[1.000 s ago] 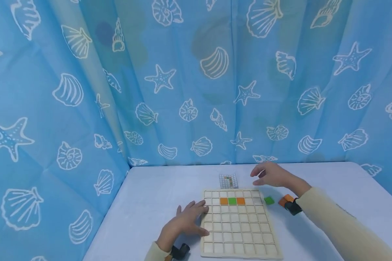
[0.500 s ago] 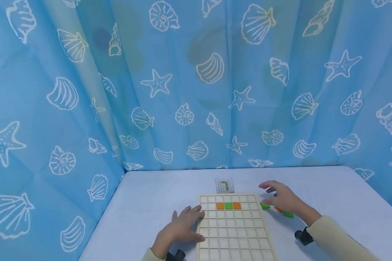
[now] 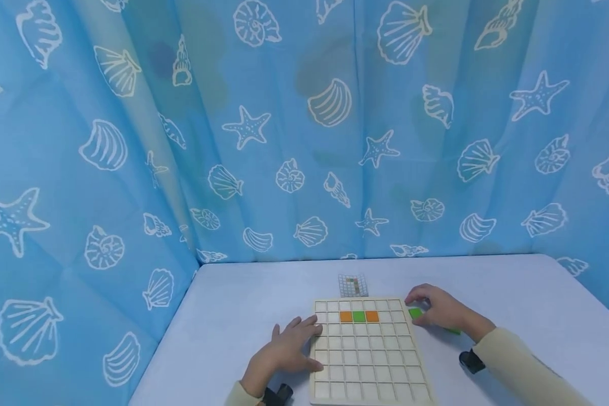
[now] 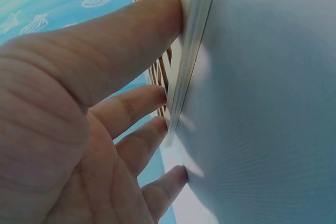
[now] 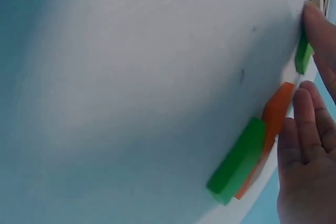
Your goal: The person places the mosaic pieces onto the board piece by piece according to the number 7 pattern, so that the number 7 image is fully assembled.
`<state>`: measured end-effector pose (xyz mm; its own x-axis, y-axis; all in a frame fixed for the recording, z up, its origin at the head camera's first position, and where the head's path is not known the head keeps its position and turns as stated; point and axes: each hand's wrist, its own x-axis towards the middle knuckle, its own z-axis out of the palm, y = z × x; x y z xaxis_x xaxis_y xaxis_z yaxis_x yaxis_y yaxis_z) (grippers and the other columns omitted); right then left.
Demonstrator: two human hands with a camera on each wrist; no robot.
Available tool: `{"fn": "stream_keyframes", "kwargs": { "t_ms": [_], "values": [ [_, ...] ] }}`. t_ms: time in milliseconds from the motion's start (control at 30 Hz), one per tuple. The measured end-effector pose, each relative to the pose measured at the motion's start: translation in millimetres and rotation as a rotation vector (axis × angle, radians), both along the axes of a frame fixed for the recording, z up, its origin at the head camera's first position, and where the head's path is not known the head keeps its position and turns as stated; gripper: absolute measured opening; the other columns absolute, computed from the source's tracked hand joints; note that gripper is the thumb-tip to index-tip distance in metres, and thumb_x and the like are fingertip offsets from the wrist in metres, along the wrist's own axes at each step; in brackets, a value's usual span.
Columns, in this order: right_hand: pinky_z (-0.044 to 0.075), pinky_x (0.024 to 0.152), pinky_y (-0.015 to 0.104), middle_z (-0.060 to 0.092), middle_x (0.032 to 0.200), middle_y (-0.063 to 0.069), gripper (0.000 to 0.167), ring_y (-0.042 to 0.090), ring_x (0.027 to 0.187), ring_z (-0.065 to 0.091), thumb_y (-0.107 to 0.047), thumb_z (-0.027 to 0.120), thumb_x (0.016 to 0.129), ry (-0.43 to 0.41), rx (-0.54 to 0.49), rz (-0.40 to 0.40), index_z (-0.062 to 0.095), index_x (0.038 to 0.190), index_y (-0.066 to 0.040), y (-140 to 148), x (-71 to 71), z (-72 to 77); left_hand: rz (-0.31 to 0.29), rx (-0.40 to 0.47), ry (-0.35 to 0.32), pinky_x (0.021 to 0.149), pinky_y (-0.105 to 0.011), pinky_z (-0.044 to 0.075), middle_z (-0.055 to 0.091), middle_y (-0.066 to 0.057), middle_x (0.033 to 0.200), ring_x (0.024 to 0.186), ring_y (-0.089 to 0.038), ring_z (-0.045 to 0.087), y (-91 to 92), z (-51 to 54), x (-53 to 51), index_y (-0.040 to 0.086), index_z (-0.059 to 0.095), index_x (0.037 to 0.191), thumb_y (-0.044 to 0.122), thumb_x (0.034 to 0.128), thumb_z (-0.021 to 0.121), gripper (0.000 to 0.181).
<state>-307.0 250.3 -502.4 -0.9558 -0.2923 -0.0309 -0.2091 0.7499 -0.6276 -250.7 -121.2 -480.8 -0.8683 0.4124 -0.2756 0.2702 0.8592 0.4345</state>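
Note:
My left hand [image 3: 288, 347] rests along the left edge of a pale wooden grid board [image 3: 362, 356], thumb and fingers spread at its rim. In the left wrist view the thumb [image 4: 131, 30] presses the frame. An orange, a green [image 3: 358, 317] and another orange tile sit side by side in the board's second row. Right of the board, my right hand [image 3: 438, 309] curves round a loose green tile [image 3: 415, 313] on the table. Its thumb lies at the tile's near side; whether the fingers touch it is hidden. Another green tile [image 5: 239, 161] and an orange tile [image 5: 277, 111] lie beneath the palm.
Behind the board's far edge stands a small card [image 3: 352, 285] with a coloured grid pattern. A white cloth [image 3: 254, 293] covers the table. A blue shell-print curtain [image 3: 304, 141] hangs behind and at the left.
My right hand has come down and toward me from above the table, to the loose green tile. The left hand stays at the board's edge. The head view has tilted slightly.

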Motion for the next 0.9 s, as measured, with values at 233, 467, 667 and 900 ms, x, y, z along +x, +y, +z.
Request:
{"fn": "stream_keyframes", "kwargs": {
  "t_ms": [233, 467, 667, 900],
  "values": [
    [0.047, 0.101, 0.056, 0.064, 0.112, 0.009, 0.030, 0.032, 0.112, 0.057, -0.013, 0.083, 0.076, -0.097, 0.009, -0.109, 0.070, 0.103, -0.008, -2.0, -19.2, 2.2, -0.001, -0.010, -0.001, 0.114, -0.077, 0.010, 0.036, -0.001, 0.160, 0.149, -0.036, 0.026, -3.0, 3.5, -3.9, 0.022, 0.052, 0.143, 0.045, 0.0755, 0.082, 0.077],
    [0.051, 0.094, 0.052, 0.065, 0.103, 0.008, 0.032, 0.030, 0.104, 0.059, -0.014, 0.085, 0.074, -0.100, 0.021, -0.110, 0.068, 0.100, -0.006, 4.7, -21.7, 6.8, 0.004, -0.008, -0.001, 0.113, -0.077, 0.010, 0.036, 0.000, 0.160, 0.149, -0.036, 0.026, 1.7, 1.1, -4.0, 0.024, 0.052, 0.143, 0.046, 0.0743, 0.082, 0.078],
    [0.051, 0.095, 0.053, 0.066, 0.098, 0.005, 0.029, 0.029, 0.103, 0.061, -0.014, 0.086, 0.074, -0.103, 0.010, -0.103, 0.067, 0.095, -0.007, 4.6, -23.6, 4.7, 0.010, -0.015, -0.008, 0.114, -0.076, 0.009, 0.036, 0.000, 0.160, 0.150, -0.035, 0.025, 0.7, 3.5, -3.5, 0.024, 0.052, 0.143, 0.045, 0.0754, 0.082, 0.077],
    [0.048, 0.101, 0.057, 0.069, 0.101, 0.004, 0.026, 0.035, 0.112, 0.060, -0.013, 0.085, 0.075, -0.144, 0.050, -0.100, 0.066, 0.093, -0.009, 4.2, -27.5, 3.3, 0.007, 0.007, -0.003, 0.114, -0.077, 0.009, 0.037, -0.001, 0.160, 0.150, -0.036, 0.025, 0.6, 0.5, -0.8, 0.022, 0.053, 0.142, 0.045, 0.0745, 0.083, 0.077]
  ]
}}
